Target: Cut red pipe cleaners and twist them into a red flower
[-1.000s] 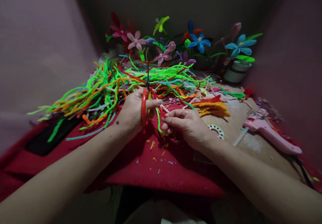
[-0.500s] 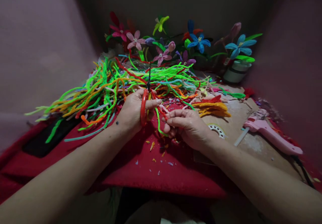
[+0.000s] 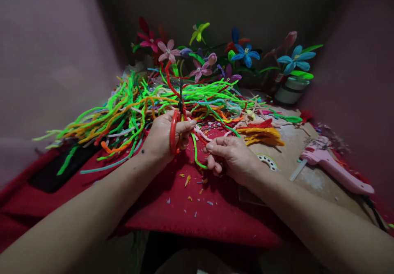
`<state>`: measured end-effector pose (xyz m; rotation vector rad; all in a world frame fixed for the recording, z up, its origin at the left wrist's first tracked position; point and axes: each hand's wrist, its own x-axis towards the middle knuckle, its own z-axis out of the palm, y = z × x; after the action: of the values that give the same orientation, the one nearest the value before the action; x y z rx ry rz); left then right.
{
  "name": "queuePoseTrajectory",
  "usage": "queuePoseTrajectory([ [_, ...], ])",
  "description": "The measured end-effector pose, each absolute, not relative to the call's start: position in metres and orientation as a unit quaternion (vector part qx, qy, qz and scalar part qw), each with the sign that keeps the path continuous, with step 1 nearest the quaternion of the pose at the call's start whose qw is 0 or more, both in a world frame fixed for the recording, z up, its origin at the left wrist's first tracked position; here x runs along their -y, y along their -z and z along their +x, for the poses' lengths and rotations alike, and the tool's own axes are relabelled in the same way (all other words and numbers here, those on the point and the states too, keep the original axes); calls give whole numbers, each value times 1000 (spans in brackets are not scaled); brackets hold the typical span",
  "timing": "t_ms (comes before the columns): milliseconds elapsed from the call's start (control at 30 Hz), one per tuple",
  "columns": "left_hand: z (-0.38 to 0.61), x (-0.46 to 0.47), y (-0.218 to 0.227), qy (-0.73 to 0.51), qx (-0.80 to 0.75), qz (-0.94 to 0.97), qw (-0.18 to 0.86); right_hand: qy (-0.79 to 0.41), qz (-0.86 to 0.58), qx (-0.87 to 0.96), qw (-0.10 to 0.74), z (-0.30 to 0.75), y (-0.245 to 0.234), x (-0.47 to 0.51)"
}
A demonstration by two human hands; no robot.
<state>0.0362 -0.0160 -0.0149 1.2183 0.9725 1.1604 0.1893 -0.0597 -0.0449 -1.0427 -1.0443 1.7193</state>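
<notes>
My left hand (image 3: 164, 136) is closed around red-handled scissors (image 3: 175, 131), whose dark blades point away from me toward the pile. My right hand (image 3: 232, 155) pinches a red pipe cleaner (image 3: 172, 86) that rises in a loop over the pile. A green pipe cleaner (image 3: 195, 153) curves down between the two hands. Behind them spreads a big heap of green, orange and red pipe cleaners (image 3: 132, 105) on a red cloth (image 3: 191, 208).
Pipe-cleaner flowers (image 3: 244, 54) stand along the back, some in a white pot (image 3: 291, 89). A pink glue gun (image 3: 334, 165) lies at right on a brown board. Yellow-orange cut pieces (image 3: 261, 134) and a white ring (image 3: 267, 161) lie beside my right hand. Small scraps dot the cloth.
My right hand has drawn slightly down and toward me, and the red pipe cleaner now arches higher above the pile. The scissors hand stays nearly in place.
</notes>
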Motion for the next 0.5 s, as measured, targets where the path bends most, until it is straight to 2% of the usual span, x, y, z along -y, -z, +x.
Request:
queuePoseTrajectory([
  [300,34,14,10,-508,-424,537,523,-673,-433,391,455,191,46,59],
  [500,30,16,10,-459,-420,574,532,-616,-455,421,486,189,44,63],
])
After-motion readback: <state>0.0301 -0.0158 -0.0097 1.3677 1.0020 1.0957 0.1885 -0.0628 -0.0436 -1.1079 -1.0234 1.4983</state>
